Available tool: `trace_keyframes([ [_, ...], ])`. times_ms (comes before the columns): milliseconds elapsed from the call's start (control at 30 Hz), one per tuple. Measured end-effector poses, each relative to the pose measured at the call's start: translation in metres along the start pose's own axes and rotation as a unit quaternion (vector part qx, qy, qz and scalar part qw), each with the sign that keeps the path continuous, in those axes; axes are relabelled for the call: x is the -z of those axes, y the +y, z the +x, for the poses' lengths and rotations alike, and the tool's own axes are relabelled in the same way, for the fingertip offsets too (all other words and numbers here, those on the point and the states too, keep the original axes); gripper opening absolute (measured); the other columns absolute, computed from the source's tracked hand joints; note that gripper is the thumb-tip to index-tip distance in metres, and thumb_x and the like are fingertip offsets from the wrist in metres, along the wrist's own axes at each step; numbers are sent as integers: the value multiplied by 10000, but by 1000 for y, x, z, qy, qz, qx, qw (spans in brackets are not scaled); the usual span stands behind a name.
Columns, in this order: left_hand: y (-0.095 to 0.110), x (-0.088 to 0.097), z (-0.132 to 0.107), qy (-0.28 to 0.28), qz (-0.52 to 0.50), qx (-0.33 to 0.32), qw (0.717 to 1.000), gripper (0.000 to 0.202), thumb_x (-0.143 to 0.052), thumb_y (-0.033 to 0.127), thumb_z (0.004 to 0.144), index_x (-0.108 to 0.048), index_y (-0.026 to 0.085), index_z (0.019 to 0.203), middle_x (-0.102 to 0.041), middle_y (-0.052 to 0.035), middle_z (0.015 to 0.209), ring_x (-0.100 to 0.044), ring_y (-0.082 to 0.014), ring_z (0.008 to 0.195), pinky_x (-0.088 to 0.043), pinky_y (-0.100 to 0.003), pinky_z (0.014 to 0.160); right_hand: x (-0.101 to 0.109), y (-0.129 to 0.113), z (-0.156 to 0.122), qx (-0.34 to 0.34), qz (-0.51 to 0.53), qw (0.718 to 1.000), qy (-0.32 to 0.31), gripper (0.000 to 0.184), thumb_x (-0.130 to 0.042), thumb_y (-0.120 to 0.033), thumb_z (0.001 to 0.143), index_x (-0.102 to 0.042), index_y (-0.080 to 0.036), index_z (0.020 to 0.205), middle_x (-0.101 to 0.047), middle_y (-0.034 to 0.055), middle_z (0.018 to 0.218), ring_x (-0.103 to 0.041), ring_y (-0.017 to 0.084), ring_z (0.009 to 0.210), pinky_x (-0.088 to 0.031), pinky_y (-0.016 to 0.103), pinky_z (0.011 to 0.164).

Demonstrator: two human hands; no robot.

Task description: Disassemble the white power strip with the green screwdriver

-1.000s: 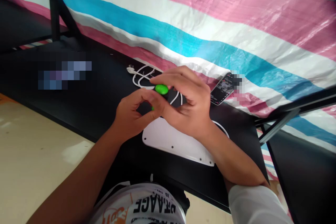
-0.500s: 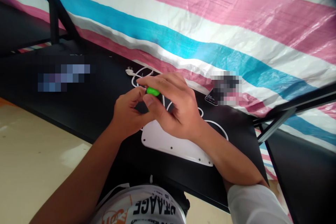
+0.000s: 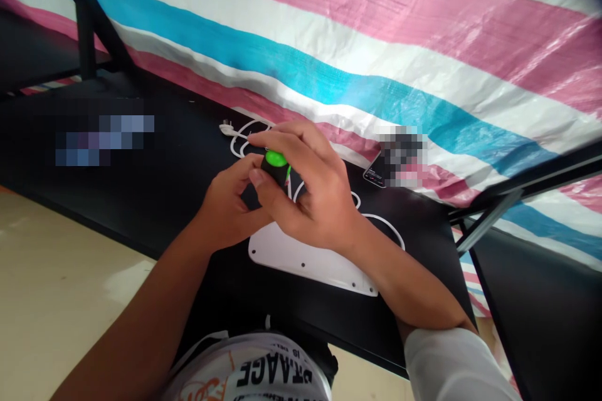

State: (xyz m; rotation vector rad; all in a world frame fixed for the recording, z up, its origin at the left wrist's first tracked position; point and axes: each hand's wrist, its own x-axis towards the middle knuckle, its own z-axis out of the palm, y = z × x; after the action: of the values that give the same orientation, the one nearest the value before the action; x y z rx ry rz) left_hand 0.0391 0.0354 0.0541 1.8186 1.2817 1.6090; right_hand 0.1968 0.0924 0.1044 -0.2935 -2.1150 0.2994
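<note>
My right hand is wrapped round a black tool handle with a green cap, held upright over the black table. The fingers of my left hand are curled in a pinch just below and left of that handle, touching it; what they pinch is hidden. Under both hands lies a flat white plate with small holes along its edge. A white cable loops on the table behind the hands and curls round to the right of the plate.
A phone lies at the table's back edge, right of the hands. A pink, blue and white striped tarp hangs behind. Black frame bars rise at back left; another black table stands at right. Beige floor lies to the left.
Both hands have drifted slightly left with the tool. The right hand's grip has shifted, so more of the black handle under the green cap shows.
</note>
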Motion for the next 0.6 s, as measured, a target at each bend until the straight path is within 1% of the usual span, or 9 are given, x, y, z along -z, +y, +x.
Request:
trace_keyframes([
  [67,-1,3,0,-55,-54,-55,996,118,-694,191,917,-590,194,863,-675,9,884,-618,-125,776,-487,-239,645,0,1,-1,-11,-15,1000,11,261,-541,-230,1010,-633,-224,1254,-619,121,1183,-617,265,1163,-594,490,967],
  [133,-2,6,-2,-74,-77,-82,991,215,-640,193,979,-562,187,779,-673,13,836,-627,-110,751,-493,-228,648,1,2,-2,-19,-22,1000,9,281,-541,-244,1014,-638,-215,1277,-603,113,1109,-610,262,1115,-604,481,924],
  [167,-3,6,-3,-60,-69,-76,993,231,-656,192,976,-570,187,762,-658,23,793,-624,-105,735,-498,-227,654,1,2,-2,-20,-22,1000,4,288,-541,-245,1015,-640,-211,1284,-601,106,1074,-610,258,1091,-606,475,917],
  [233,-4,5,-5,-9,-31,-47,998,169,-749,197,912,-623,192,799,-645,36,757,-629,-117,739,-514,-241,679,1,1,-1,-18,-22,1000,-10,297,-545,-248,1014,-640,-214,1294,-609,100,1046,-617,253,1064,-603,472,936],
  [300,-5,2,-4,33,-10,-15,999,171,-822,211,841,-652,196,850,-665,33,774,-636,-136,753,-520,-258,681,2,0,0,-15,-19,999,-24,296,-556,-276,1018,-634,-227,1299,-626,102,1049,-627,256,1051,-599,480,965],
  [333,-6,0,-3,38,-9,-1,999,188,-837,215,823,-659,195,881,-684,24,805,-640,-145,767,-518,-264,679,2,-1,0,-14,-18,999,-30,295,-558,-290,1021,-628,-236,1302,-635,104,1055,-632,259,1046,-598,486,973],
  [433,-5,-2,1,18,-21,1,1000,196,-822,212,831,-664,194,944,-692,9,864,-638,-150,801,-519,-262,697,3,-2,0,-14,-19,999,-43,320,-539,-278,1020,-590,-238,1333,-653,117,1094,-645,270,1043,-597,509,984],
  [533,-4,2,2,-26,-71,-42,996,122,-758,220,903,-645,190,867,-619,25,760,-567,-117,692,-552,-269,737,5,-2,0,-9,-29,998,-47,380,-500,-206,998,-540,-214,1377,-663,136,1179,-647,285,1123,-577,526,1034],
  [600,-3,4,0,-43,-112,-44,992,151,-703,231,962,-646,184,830,-572,32,697,-512,-98,618,-562,-261,717,7,0,0,6,-31,999,-41,395,-465,-164,984,-531,-201,1373,-669,143,1223,-639,289,1189,-558,527,1072],
])
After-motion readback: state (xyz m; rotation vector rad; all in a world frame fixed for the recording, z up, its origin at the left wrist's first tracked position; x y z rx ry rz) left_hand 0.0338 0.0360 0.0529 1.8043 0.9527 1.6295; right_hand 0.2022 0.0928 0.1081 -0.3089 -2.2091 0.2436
